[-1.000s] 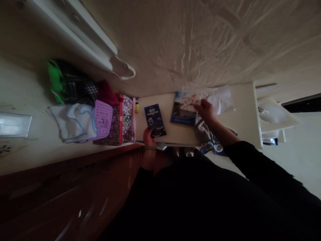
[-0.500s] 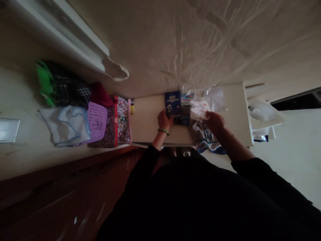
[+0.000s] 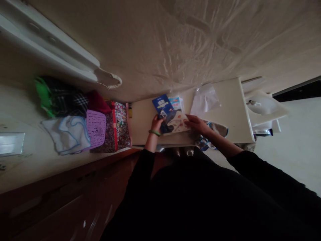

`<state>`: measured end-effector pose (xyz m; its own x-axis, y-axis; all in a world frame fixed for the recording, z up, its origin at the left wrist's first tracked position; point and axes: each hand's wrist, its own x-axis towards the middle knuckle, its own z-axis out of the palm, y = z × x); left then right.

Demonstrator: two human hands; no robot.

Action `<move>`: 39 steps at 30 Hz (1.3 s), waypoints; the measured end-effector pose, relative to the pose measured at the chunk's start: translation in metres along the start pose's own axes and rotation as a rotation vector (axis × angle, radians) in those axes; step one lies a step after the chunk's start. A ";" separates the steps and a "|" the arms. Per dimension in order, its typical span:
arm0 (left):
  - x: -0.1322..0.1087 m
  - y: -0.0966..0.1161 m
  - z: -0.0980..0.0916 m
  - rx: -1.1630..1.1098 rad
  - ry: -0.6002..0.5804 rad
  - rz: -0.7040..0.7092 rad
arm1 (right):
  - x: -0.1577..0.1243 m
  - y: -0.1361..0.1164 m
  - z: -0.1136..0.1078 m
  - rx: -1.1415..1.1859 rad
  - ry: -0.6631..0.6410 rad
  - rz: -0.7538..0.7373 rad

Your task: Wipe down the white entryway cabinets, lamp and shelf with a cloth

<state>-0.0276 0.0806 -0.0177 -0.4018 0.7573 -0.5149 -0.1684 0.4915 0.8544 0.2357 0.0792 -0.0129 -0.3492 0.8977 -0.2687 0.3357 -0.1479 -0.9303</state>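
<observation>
My left hand, with a green bangle at the wrist, is closed on the lower edge of a dark blue printed booklet or packet, which is tilted. My right hand pinches a pale flat piece with small orange-brown figures; whether it is paper or cloth I cannot tell. This piece overlaps the blue one's lower right part. Behind them shows a light blue and white printed item. A clear plastic bag lies beyond my right hand. Crumpled grey and blue cloth lies partly under my right forearm.
A white tabletop runs along the wall. At its left stand a patterned box with a red band, a purple basket and folded white cloth. A corded handset hangs upper left. White containers stand at the right.
The blue booklet or packet has tilted and shifted left with my left hand. My right hand has brought the pale piece left, over it. The clear bag now lies apart from my right hand.
</observation>
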 end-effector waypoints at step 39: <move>-0.046 -0.026 -0.077 -0.377 0.069 -0.152 | 0.063 0.061 -0.095 -0.606 0.524 0.213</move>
<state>-0.0735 -0.0001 -0.0102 -0.4045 0.6511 -0.6423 -0.5437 0.3935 0.7413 0.3175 0.1663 -0.0624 0.1780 0.9749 -0.1335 0.8140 -0.2221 -0.5368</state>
